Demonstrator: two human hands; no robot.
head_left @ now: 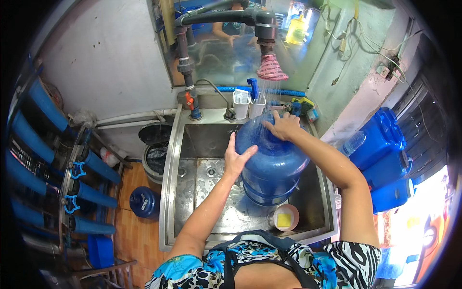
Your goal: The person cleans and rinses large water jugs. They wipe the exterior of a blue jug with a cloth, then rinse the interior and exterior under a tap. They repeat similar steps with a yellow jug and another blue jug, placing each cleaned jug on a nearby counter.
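A big blue water jug (274,168) stands in the steel sink (185,214), water running down onto its top. My left hand (237,158) rests against the jug's upper left side, its fingers stretched out and thumb apart. On the jug's top lies my right hand (285,127), fingers spread and slightly bent. It covers part of the top, so I cannot see what is under the palm. Above hangs a pipe outlet wrapped in pink cloth (272,69), which showers water. A pale bowl (286,217) with a yellow sponge (284,220) sits beside the jug's base.
White holders (241,103) and a blue-handled brush (252,87) stand at the sink's back ledge. A red-handled valve (189,100) is on the left pipe. Another blue jug (144,201) stands on the floor at left, near a rack of blue cylinders (98,196). Blue containers (380,139) line the right.
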